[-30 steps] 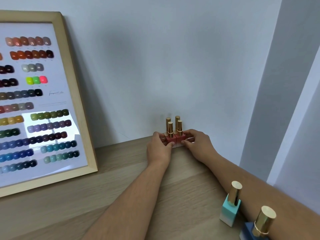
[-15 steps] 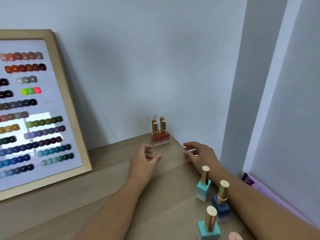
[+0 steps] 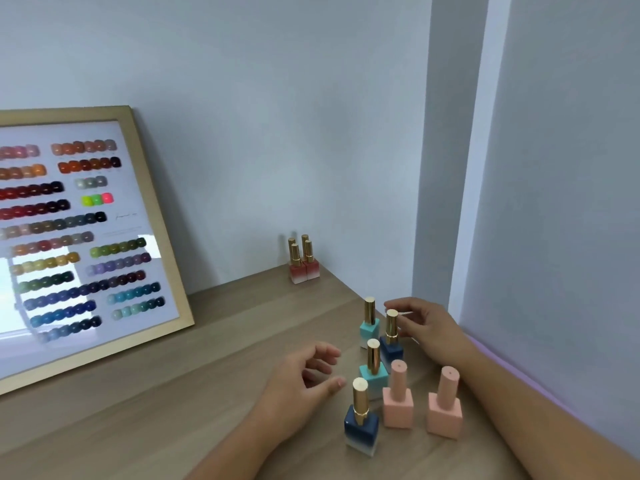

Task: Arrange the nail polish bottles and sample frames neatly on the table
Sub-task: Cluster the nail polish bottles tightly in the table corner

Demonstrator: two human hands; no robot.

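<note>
Several red bottles with gold caps [image 3: 304, 268] stand packed together in the table's far corner by the wall. Nearer me stand two turquoise bottles [image 3: 369, 329] [image 3: 373, 374], two dark blue ones [image 3: 391, 344] [image 3: 361, 426] and two all-pink ones [image 3: 398, 405] [image 3: 444, 412]. My right hand [image 3: 427, 325] hovers open just behind the far blue bottle's gold cap, fingers close to it. My left hand [image 3: 304, 382] is open with curled fingers, left of the near turquoise bottle, holding nothing. A wood-framed colour sample frame [image 3: 162, 237] leans on the wall at left.
The wooden table [image 3: 173, 410] runs to a white wall at the back and a grey panel at right. A purple strip [image 3: 491, 355] lies along the right edge beside my right forearm.
Both hands let go of the red bottles in the corner and pulled back toward me. They now sit around the blue, turquoise and pink bottles; the view tilted down and back.
</note>
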